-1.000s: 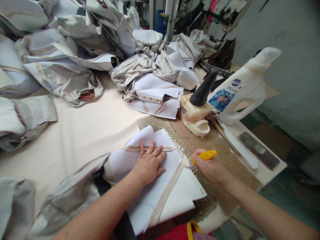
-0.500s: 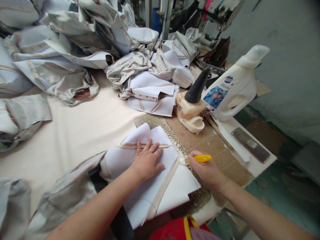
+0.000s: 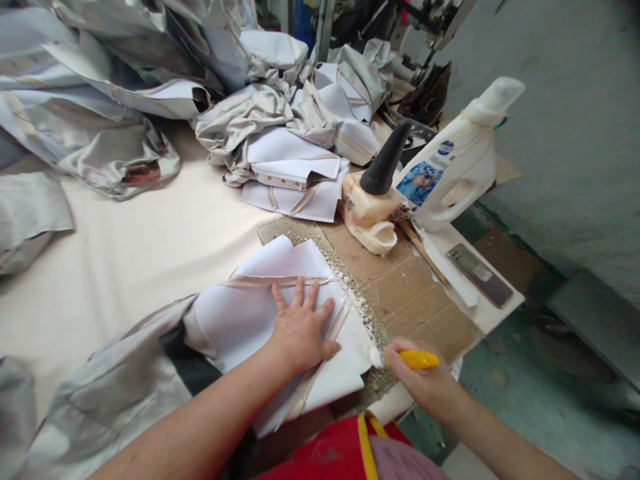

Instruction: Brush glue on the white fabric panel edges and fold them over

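On the desk (image 3: pixel 160 247), left hand (image 3: pixel 301 332) grip spread over white panel (image 3: pixel 240 317); right hand (image 3: pixel 423 381) grip pinching yellow-handled brush (image 3: pixel 421 361). Panel probably light, bendy; best held flat mid-panel.

Two hands (image 3: pixel 300 333), one brush (image 3: pixel 419 360), one bottle (image 3: pixel 463 157), one phone (image 3: pixel 479 275), one black cone (image 3: pixel 386 160); the heaped pieces (image 3: pixel 293 157) overlap too much to count.

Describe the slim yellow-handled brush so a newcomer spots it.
On the cream-covered table, find the brown cardboard sheet. Below it in view, the bare right hand grips the brush, whitish tip at the flat white panel's edge. Its bright yellow handle contrasts with the panel.
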`<state>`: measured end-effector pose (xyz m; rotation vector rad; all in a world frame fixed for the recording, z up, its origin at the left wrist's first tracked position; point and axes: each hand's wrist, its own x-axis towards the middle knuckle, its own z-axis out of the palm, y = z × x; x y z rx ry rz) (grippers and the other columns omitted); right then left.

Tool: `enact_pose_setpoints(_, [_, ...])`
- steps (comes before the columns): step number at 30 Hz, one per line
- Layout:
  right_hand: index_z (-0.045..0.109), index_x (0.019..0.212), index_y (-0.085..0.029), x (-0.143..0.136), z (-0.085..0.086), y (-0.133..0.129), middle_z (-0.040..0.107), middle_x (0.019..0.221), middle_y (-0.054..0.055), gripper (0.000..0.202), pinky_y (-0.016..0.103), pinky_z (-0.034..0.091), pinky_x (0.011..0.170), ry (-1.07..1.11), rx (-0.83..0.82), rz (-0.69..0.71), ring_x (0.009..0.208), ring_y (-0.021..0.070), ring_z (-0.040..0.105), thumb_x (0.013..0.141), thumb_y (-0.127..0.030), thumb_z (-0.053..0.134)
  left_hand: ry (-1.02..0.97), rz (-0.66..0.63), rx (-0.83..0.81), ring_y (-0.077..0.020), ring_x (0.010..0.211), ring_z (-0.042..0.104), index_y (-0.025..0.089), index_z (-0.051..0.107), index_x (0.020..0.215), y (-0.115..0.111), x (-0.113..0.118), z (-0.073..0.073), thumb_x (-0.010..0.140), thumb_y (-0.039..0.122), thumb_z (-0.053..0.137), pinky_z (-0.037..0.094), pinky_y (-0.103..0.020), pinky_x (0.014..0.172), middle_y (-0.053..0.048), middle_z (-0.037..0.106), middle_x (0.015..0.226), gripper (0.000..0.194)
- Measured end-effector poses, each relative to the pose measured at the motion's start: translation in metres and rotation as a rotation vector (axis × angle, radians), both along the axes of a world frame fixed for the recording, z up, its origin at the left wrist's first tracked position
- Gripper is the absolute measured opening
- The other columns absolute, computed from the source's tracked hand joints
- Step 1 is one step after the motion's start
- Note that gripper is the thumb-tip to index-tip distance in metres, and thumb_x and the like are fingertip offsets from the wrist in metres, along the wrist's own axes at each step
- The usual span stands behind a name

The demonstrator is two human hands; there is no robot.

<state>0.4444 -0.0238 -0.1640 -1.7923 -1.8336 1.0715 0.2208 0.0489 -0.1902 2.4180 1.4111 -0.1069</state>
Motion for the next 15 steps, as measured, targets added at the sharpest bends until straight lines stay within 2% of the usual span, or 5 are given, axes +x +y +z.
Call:
enact_pose_setpoints(3, [0.047, 0.061, -0.020, 0.002, 0.006, 0.008, 0.045, 0.054, -0.004, 0.026, 0.024, 0.033, 0.053, -0.003, 0.027, -0.106, 0.053, 0.0129, 0.045, 0.085, -0.028, 0.042, 0.011, -0.004, 0.013, -0.0425, 0.133, 0.004, 0.033, 0.040, 0.130, 0.000, 0.001, 0.000, 0.063, 0.071, 0.053, -0.016, -0.074, 0.086, -0.013, 0.022, 0.146, 0.078])
enact_pose_setpoints(6, [0.051, 0.064, -0.019, -0.008, 0.008, 0.033, 0.052, 0.058, -0.003, 0.025, 0.024, 0.037, 0.058, 0.066, 0.168, -0.204, 0.058, 0.0140, 0.050, 0.085, -0.030, 0.044, 0.032, -0.004, 0.005, -0.0435, 0.133, 0.003, 0.033, 0.040, 0.131, -0.001, 0.003, -0.001, 0.063, 0.072, 0.052, -0.016, -0.075, 0.085, -0.012, 0.022, 0.146, 0.079])
enact_pose_setpoints(10, [0.053, 0.068, -0.019, -0.022, -0.003, 0.056, 0.056, 0.065, -0.001, 0.025, 0.026, 0.039, 0.065, 0.146, 0.185, -0.121, 0.065, 0.0153, 0.053, 0.086, -0.033, 0.043, 0.045, 0.001, 0.002, -0.0436, 0.133, 0.003, 0.033, 0.039, 0.131, 0.000, 0.003, -0.001, 0.063, 0.073, 0.051, -0.015, -0.075, 0.085, -0.012, 0.021, 0.147, 0.080])
enact_pose_setpoints(12, [0.051, 0.065, -0.019, -0.020, -0.010, 0.055, 0.054, 0.063, -0.001, 0.026, 0.026, 0.039, 0.063, 0.119, 0.135, -0.093, 0.063, 0.0153, 0.053, 0.085, -0.033, 0.043, 0.038, 0.001, 0.009, -0.0431, 0.133, 0.003, 0.033, 0.039, 0.131, 0.000, 0.002, -0.001, 0.062, 0.073, 0.051, -0.015, -0.076, 0.085, -0.012, 0.020, 0.147, 0.080])
enact_pose_setpoints(15, [0.051, 0.065, -0.019, -0.014, -0.012, 0.046, 0.053, 0.059, -0.002, 0.025, 0.026, 0.038, 0.058, 0.084, 0.084, -0.155, 0.060, 0.0153, 0.051, 0.084, -0.033, 0.043, 0.033, -0.002, 0.005, -0.0432, 0.133, 0.004, 0.033, 0.039, 0.131, 0.000, 0.003, -0.001, 0.062, 0.073, 0.052, -0.014, -0.076, 0.084, -0.013, 0.021, 0.147, 0.081])
